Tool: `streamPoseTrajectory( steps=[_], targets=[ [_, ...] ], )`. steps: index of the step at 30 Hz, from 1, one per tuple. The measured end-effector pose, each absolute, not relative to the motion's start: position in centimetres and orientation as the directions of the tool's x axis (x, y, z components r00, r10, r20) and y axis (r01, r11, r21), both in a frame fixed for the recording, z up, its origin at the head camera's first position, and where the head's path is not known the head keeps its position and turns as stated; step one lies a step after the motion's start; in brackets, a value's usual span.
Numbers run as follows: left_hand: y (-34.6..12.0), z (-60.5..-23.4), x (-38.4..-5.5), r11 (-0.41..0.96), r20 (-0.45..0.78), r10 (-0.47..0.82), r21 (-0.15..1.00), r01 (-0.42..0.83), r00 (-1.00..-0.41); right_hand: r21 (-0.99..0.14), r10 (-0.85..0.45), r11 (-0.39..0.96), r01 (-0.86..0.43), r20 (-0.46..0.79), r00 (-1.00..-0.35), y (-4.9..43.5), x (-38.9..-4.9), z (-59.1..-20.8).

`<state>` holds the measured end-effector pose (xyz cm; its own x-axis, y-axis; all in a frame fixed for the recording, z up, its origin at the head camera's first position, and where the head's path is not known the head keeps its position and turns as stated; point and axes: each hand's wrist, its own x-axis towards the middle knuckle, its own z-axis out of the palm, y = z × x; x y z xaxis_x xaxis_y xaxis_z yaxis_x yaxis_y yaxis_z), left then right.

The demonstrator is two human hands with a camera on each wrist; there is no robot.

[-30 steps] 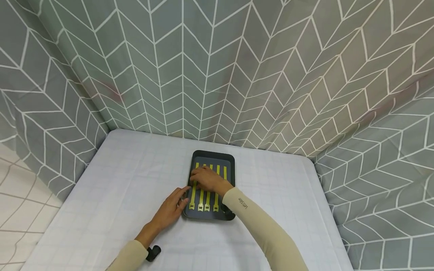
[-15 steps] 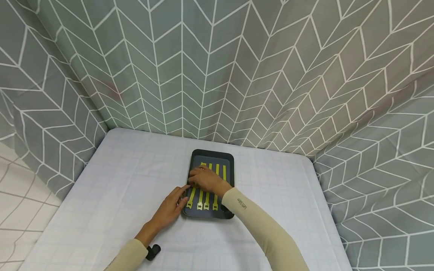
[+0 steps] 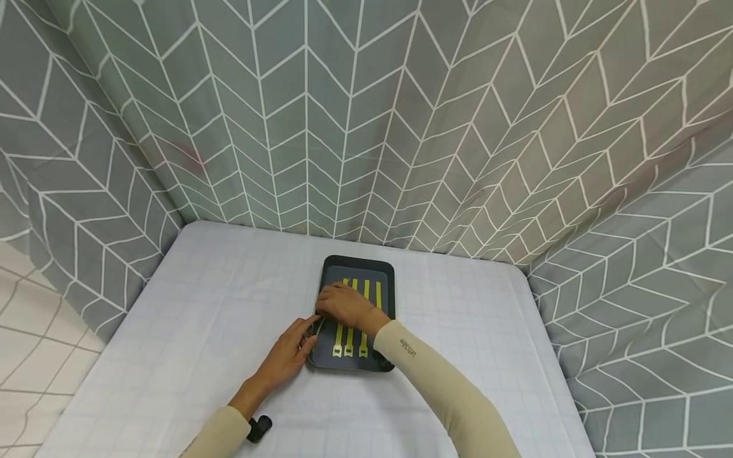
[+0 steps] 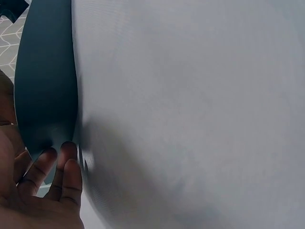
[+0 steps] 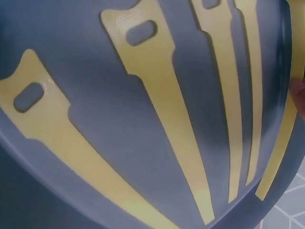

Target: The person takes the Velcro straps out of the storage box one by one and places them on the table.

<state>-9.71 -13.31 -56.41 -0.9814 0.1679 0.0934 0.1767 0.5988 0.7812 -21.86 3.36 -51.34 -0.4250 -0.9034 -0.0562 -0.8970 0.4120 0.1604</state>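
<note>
A dark grey tray (image 3: 389, 267) holds a row of yellow hook-and-loop cable ties (image 3: 349, 350) with slotted heads. My right hand (image 3: 346, 305) reaches over the tray's left side and pinches the leftmost cable tie (image 5: 279, 160); a fingertip (image 5: 299, 95) shows against it in the right wrist view. Only a thin edge of this tie shows in the head view, between the two hands. My left hand (image 3: 289, 350) lies at the tray's left rim, thumb and forefinger spread. In the left wrist view its fingers (image 4: 71, 183) touch the tray's outer wall (image 4: 45, 76).
A white cloth (image 3: 229, 305) covers the table around the tray. Grey patterned curtains (image 3: 366, 127) hang behind and at both sides. A black wrist device (image 3: 260, 428) sits on the left wrist.
The leftmost cable tie has left its place in the row, tilting and shifting to the tray's left edge with my right hand. My left hand has stayed nearly still.
</note>
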Motion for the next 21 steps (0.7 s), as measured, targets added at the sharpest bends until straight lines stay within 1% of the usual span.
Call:
streamPoseTrajectory(
  steps=[8,15,21],
  targets=[
    [-13.3,-56.3,-9.6,0.598,0.113,0.159,0.779,0.186,-0.981,0.189,-0.884,0.452,-0.872,-0.036,-0.466,4.4,-21.9,-49.7],
    [-13.2,-56.7,-9.6,0.593,0.121,0.158,0.782,0.192,-0.980,0.136,-0.883,0.467,-0.874,0.030,-0.468,5.9,-22.3,-48.9],
    [-13.0,-56.6,-9.6,0.593,0.113,0.147,0.785,0.179,-0.983,0.082,-0.863,0.505,-0.859,0.041,-0.503,6.8,-22.0,-48.1]
  ],
)
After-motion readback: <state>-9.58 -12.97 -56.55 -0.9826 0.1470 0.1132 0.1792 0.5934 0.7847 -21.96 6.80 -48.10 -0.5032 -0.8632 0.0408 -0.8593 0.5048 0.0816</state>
